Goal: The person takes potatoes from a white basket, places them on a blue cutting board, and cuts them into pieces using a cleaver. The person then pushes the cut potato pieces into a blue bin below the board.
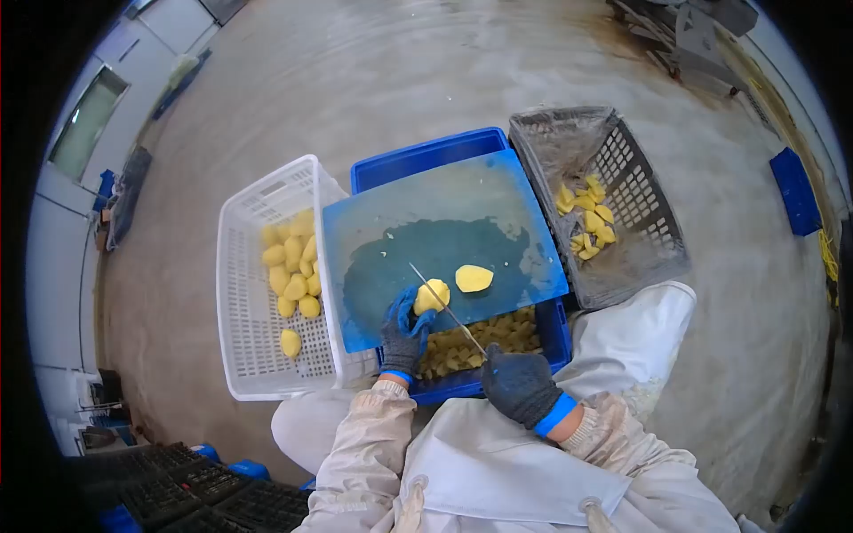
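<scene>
My left hand (pixel 405 333), in a dark glove with blue fingers, is closed on a peeled potato (pixel 432 297) near the front of the blue cutting board (pixel 391 209). A knife (pixel 444 306) is gripped in my right hand (pixel 520 384), also gloved; its thin blade slants up and left across the potato's right side. Just right of the blade lies a cut potato piece (pixel 474 278), pale flat face up. Dark wet patches and small scraps mark the board. Under its front edge, a blue bin (pixel 557 333) holds many potato chunks (pixel 480 345).
On the left, a white basket (pixel 238 293) holds several whole peeled potatoes (pixel 298 258). A grey, plastic-lined crate (pixel 640 191) on the right contains potato pieces (pixel 586 213). Behind the board shows the blue bin's far rim (pixel 426 151). Dark crates (pixel 195 489) stand lower left.
</scene>
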The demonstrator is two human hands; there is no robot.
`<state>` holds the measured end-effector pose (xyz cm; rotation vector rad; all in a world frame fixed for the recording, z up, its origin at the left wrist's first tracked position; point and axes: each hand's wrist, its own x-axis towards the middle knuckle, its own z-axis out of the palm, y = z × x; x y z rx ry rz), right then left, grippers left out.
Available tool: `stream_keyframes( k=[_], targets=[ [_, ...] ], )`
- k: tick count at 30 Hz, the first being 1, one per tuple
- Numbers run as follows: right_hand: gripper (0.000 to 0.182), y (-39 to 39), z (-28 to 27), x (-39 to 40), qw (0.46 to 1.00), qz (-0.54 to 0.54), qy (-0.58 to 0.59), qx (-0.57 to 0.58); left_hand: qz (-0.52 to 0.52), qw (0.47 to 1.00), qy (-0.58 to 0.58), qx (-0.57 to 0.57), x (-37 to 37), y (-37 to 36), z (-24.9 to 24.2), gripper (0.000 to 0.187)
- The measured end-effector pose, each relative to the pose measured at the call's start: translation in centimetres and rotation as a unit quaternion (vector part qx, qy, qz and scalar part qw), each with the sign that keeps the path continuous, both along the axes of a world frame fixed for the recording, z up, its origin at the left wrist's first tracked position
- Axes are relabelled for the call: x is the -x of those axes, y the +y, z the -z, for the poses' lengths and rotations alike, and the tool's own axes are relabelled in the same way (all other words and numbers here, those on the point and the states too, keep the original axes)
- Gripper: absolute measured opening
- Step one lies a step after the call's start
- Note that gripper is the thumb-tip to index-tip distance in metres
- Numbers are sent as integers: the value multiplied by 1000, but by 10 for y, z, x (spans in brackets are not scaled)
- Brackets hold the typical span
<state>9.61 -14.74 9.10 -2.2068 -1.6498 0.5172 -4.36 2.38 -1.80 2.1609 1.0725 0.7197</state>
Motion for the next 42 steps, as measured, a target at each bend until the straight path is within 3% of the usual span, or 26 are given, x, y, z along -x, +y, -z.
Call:
stream_keyframes(
  k=[3, 13, 16, 18, 22, 30, 38, 41, 42],
  targets=[
    [20, -2, 2, 0, 999, -10, 5, -37, 0, 1000, 1, -4, 1, 2, 4, 49],
    [20, 2, -4, 3, 1000, -8, 19, 3, 1, 999, -16, 40, 3, 2, 9, 50],
    [25, 3, -2, 3, 997, -25, 18, 71, -5, 1000, -2, 29, 3, 1, 8, 50],
    [23, 1, 2, 4, 1000, -22, 13, 1, -3, 1000, -3, 28, 3, 0, 7, 50],
    [23, 0, 2, 3, 1000, -25, 10, -14, 3, 1000, -3, 23, 4, 1, 8, 50],
    [24, 3, -4, 2, 998, -32, 24, 57, 5, 1000, -2, 22, 4, 1, 7, 50],
    [24, 30, 48, 8, 997, -22, 23, 70, 6, 1000, 7, -5, 5, 2, 13, 51],
    [25, 20, 32, 3, 998, -1, 41, 53, 13, 1000, -9, 3, -2, 10, -5, 50],
    [26, 16, 21, -5, 996, 18, 61, 59, 20, 998, 0, 52, -2, 14, -9, 48]
  ],
)
